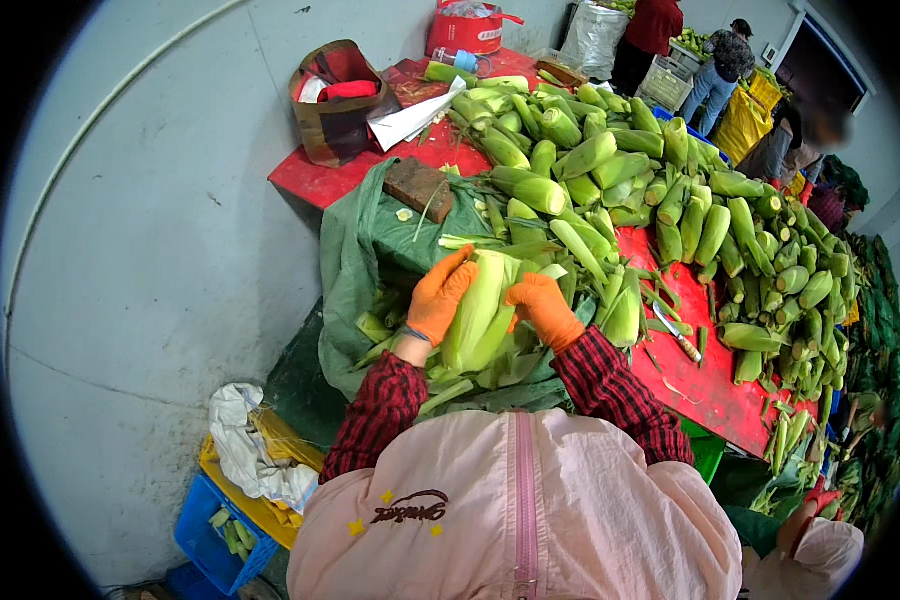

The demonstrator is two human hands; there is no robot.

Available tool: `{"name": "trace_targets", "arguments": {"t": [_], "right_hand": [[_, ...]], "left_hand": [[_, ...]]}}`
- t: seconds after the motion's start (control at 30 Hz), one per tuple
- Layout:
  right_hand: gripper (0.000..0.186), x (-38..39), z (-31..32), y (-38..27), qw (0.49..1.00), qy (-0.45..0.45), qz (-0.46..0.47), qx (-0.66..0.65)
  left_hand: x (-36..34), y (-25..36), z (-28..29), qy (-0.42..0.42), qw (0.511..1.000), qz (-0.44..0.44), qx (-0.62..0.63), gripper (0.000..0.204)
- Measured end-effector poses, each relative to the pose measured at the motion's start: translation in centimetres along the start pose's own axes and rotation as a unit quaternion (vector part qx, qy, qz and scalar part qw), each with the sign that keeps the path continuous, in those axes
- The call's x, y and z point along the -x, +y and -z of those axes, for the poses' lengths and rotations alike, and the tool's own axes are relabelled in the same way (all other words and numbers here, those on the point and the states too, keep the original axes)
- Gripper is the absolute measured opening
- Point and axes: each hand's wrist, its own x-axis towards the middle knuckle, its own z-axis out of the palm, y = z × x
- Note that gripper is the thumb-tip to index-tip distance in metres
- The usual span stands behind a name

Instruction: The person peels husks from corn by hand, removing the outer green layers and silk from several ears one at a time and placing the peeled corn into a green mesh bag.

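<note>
Clasping a corn ear [476, 312] with left grip [440, 297], pinching its husk [512, 271] with right grip [546, 309], left of the knife [681, 338].

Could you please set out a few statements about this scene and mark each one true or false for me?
1. The left hand holds a pale green ear of corn. True.
2. The knife is in the right hand. False: the knife lies on the red tabletop, and the right hand is at the corn's husk leaves.
3. Both hands wear orange gloves. True.
4. The brown block sits on the floor. False: it rests on the green cloth, beyond the left hand.
5. The heaped corn lies mainly to the left of the hands. False: it spreads ahead of them and to their right.
</note>
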Motion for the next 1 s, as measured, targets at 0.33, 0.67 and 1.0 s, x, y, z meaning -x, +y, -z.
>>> {"name": "trace_targets", "arguments": {"t": [0.33, 0.67, 1.0], "right_hand": [[0.010, 2.3, -1.8, 0.0, 0.996, -0.049, 0.045, -0.064], [0.024, 2.6, -0.3, 1.8, 0.984, 0.025, 0.127, -0.119], [0.058, 1.2, 4.6, 0.0, 0.980, 0.146, 0.067, 0.116]], "left_hand": [[1.1, 0.0, -4.3, 0.049, 0.995, 0.032, 0.083, 0.066], [-2.8, -4.1, -0.8, 0.283, 0.955, -0.018, 0.083, 0.061], [-3.2, -2.1, 6.6, 0.310, 0.949, -0.055, -0.026, 0.049]]}}
